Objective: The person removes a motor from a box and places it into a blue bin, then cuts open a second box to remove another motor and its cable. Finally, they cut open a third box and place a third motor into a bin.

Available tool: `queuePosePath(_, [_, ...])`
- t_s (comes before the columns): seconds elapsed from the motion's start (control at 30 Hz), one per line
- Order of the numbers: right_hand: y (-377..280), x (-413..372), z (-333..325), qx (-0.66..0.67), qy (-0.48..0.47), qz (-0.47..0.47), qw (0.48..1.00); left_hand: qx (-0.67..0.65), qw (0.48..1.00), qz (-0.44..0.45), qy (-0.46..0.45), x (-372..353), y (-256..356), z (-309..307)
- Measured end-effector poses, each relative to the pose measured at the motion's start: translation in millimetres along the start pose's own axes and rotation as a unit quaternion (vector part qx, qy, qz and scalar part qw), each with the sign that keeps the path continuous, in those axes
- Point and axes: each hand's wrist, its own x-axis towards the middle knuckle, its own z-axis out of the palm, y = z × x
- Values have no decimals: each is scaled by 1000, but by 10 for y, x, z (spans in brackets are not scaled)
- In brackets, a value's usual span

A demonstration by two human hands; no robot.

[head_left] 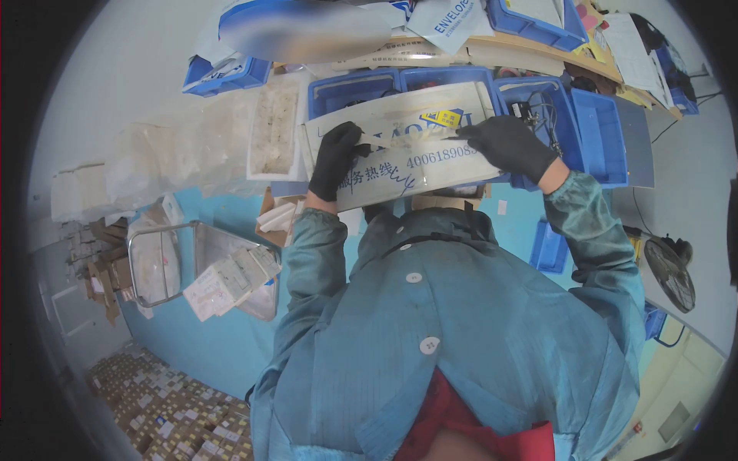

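Both my hands wear black gloves and reach out from teal coat sleeves. Between them I hold a large whitish plastic bag (407, 146) printed with blue characters, a phone number and a yellow label. My left hand (335, 159) grips the bag's left part, thumb on top. My right hand (509, 146) pinches its upper right edge. The bag is stretched flat above a row of blue bins (361, 86) and hides most of what is in them.
Another blue bin (606, 134) with cables stands to the right. Clear packets (273, 127) lie to the left. A wire basket (165, 265) holds white packets at lower left, with cardboard boxes (165, 419) below. Envelopes (450, 19) lie at the top, and a fan (670, 273) is at the right.
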Motion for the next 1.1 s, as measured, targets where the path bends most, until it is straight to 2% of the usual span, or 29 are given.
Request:
queuePosePath(0.07, [6, 0, -133, 104, 6, 36, 994, -22, 1000, -5, -4, -7, 18, 5])
queuePosePath(0.2, [-60, 116, -192, 190, 4, 40, 981, -47, 999, -15, -1, 18, 10, 19])
queuePosePath(0.3, [-121, 315, -110, 96, -12, 11, 995, -47, 999, -9, -19, 16, -13, -12])
queuePosePath(0.4, [-159, 478, -28, 90, -3, -28, 996, -91, 996, 6, 2, 10, -29, 11])
queuePosePath(0.8, [-294, 706, -108, -18, 15, -74, 997, -85, 996, -9, 0, 38, -57, 0])
queuePosePath(1.0, [-314, 713, -92, -33, -8, -62, 998, -114, 993, -9, -25, 43, -29, -18])
queuePosePath(1.1, [-304, 722, -34, -47, 4, -63, 997, -93, 995, 25, -21, 42, -53, -12])
